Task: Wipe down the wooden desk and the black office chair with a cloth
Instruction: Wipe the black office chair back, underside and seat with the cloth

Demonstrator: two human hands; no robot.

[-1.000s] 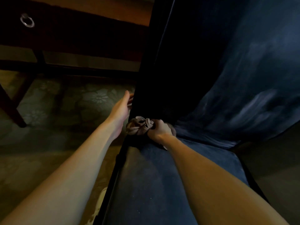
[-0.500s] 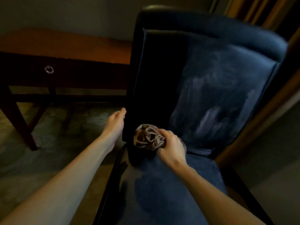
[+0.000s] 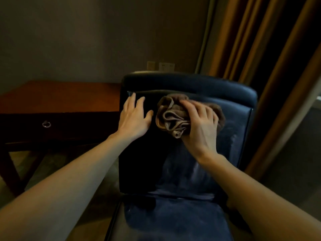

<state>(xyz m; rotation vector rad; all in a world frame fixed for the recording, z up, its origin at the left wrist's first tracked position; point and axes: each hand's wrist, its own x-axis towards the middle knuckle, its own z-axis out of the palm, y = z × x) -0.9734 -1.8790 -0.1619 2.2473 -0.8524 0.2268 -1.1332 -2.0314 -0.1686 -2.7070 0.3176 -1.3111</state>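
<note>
Beside the desk (image 3: 59, 98), right hand (image 3: 199, 126) fingers grip cloth (image 3: 172, 117) on chair (image 3: 191, 171); left hand (image 3: 133, 117) splayed flat.

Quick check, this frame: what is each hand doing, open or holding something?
Left hand: open, fingers spread flat against the chair backrest.
Right hand: holds the bunched brown cloth, pressing it on the backrest.

Two bare forearms reach in from the bottom corners — no sleeves, no watch, no bracelet in sight. The left hand (image 3: 134, 117) is slim with long fingers and wears no ring that shows. The right hand (image 3: 201, 126) is also ungloved — tendons ridge its back, and its nails are short and plain.
</note>
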